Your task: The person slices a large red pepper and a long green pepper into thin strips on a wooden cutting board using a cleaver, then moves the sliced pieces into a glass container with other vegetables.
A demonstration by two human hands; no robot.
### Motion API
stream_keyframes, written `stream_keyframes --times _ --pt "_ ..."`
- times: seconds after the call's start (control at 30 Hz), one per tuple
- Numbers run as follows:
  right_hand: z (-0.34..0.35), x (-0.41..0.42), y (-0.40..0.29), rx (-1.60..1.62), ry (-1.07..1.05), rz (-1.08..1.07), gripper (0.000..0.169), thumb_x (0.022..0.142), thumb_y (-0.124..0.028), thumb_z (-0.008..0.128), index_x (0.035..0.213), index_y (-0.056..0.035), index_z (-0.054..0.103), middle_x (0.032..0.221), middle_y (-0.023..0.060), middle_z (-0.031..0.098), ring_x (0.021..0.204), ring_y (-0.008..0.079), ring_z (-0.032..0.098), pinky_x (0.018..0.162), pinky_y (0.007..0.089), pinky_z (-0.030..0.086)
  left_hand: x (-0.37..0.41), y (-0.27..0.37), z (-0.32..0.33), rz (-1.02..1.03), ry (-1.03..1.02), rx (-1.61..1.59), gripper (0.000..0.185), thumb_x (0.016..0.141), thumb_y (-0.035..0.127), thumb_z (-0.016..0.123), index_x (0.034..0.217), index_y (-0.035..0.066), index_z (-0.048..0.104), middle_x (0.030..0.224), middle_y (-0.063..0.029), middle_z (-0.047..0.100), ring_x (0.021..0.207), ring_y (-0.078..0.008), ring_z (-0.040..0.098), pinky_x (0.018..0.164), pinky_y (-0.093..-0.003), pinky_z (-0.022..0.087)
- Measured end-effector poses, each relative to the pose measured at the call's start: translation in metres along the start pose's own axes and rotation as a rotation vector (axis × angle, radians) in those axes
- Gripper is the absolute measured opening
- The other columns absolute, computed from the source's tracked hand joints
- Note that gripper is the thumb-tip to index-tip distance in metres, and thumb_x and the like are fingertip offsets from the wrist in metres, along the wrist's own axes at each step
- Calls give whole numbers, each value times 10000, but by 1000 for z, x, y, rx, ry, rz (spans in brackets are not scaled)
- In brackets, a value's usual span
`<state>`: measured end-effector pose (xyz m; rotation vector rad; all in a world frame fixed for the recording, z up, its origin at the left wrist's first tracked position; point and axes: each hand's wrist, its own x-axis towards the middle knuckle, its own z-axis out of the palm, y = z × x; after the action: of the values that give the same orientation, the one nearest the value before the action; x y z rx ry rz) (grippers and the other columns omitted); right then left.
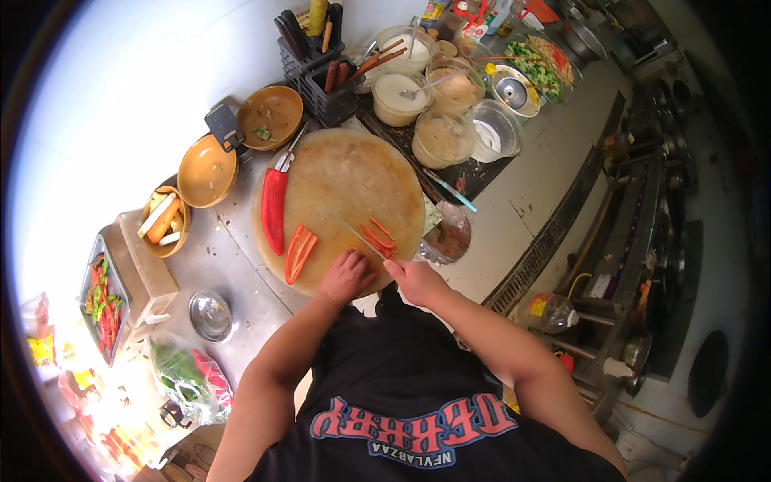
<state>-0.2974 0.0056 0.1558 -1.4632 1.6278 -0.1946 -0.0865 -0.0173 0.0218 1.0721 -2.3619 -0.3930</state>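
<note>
On the round cutting board [343,169], my right hand [418,282] grips a kitchen knife [364,238], its blade seen nearly edge-on. Thin red pepper strips [378,240] lie along the blade's right side. My left hand [347,278] rests on the board just left of the blade, fingers curled; whatever may be under the fingertips is hidden. An opened piece of red pepper [300,254] lies left of that hand, inner side up. Beyond it is a whole long red pepper [274,208], touching a metal utensil [290,153] at the board's far left edge.
Orange-brown bowls [208,172] and a glass bowl [210,316] stand to the left. Clear tubs [444,137] of pastes and powders crowd a dark tray [482,187] at the back right. Behind the board is a knife rack [310,66]. A foil-like bowl [449,235] sits by the board's right edge.
</note>
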Motion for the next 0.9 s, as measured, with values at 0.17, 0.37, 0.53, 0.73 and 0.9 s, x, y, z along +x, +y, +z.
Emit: stream_keyframes --times 0.17,0.37,0.53,0.73,0.9 --pt "-9 -18 -1 17 151 -50 477 1036 -507 494 1209 -110 696 967 231 731 931 445 690 826 515 548 36 -1 11 -89 110 -46 258 832 256 785 1011 84 715 1078 -98 666 1026 -296 638 874 -395 543" --pt "-15 -43 19 -263 224 -96 466 981 -514 604 1226 -120 641 856 153 739 801 392 716 706 501 569 2 17 -41 237 46 -163 347 799 283 818 1060 91 695 1084 -106 650 1040 -311 622 871 -425 527" --pt "4 -51 38 -450 253 -114 504 936 -557 651 1186 -121 617 844 116 739 751 372 719 659 496 571 78 42 -83 -86 -188 28 679 864 461 744 1374 54 555 1410 -178 530 1326 -376 487 1092 -475 411" --pt "11 -51 44 -595 193 -262 589 892 -613 688 1224 -129 639 806 123 717 748 349 715 685 454 580 106 -32 -3 -53 -469 148 879 943 637 566 1583 71 358 1679 -198 246 1570 -383 172 1267 -503 175" --pt "-29 -122 63 -261 144 -58 418 955 -541 656 1022 -129 647 741 120 689 726 323 700 646 452 544 91 -51 9 -229 -286 -209 796 960 501 616 1560 38 374 1647 -220 306 1550 -391 229 1263 -512 193"
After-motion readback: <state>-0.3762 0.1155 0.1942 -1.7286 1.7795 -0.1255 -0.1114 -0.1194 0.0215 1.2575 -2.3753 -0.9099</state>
